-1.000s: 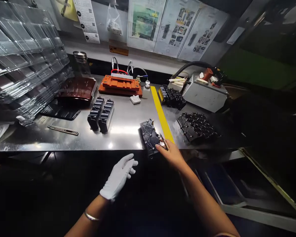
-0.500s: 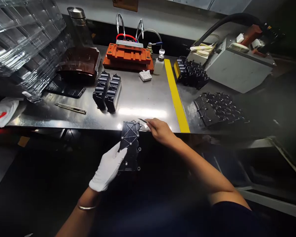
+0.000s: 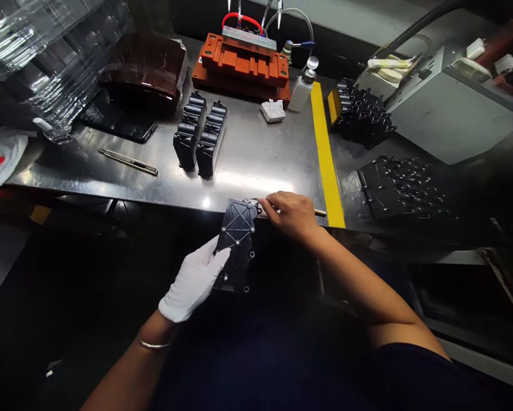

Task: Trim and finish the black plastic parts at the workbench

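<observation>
In my left hand (image 3: 199, 275), which wears a white glove, is a black plastic housing (image 3: 239, 225), its cross-ribbed face turned up at the table's front edge. Thumb and fingers are closed around its left side. My bare right hand (image 3: 291, 212) grips a thin craft knife (image 3: 320, 213), whose handle end sticks out to the right behind the hand. The blade tip lies at the housing's upper right corner, beside a small ring-shaped lug; whether it touches cannot be made out. Two more black housings (image 3: 211, 137) stand side by side on the metal table.
An orange fixture (image 3: 243, 65) stands at the back, with a pump bottle (image 3: 301, 91) and small white block (image 3: 272, 111) beside it. A second knife (image 3: 128, 161) lies left. Right of the yellow tape (image 3: 327, 160) are stacked black parts (image 3: 361, 114) and a grey box (image 3: 457, 108).
The knife tip has come to the housing's upper right corner, and my right hand has turned. The camera view has shifted, so the table things appear higher and mostly further right.
</observation>
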Tool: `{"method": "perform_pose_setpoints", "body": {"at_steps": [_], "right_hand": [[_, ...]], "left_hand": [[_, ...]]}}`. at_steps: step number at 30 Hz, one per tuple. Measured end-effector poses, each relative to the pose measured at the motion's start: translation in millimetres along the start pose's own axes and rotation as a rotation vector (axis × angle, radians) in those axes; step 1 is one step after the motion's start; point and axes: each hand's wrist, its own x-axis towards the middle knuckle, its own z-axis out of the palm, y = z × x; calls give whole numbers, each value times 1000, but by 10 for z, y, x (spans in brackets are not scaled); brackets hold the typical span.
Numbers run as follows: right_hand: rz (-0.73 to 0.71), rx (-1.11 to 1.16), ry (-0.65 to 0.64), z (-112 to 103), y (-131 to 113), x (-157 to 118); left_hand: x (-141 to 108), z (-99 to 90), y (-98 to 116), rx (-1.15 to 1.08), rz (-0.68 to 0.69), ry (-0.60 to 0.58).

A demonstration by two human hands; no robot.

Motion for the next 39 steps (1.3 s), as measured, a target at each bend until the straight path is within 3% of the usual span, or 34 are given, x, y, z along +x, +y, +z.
{"method": "perform_pose_setpoints", "body": {"at_steps": [11,31,39], "right_hand": [[-45,-4,-14,-57,13,13],[-10,114,102,7,65,-134],[-139,143,-47,-123,-5,-333]], "left_hand": [[-18,29,104,22,-33,35],[-16,17,122,59,-32,31],[-14,11,85,64,-17,56]]}}
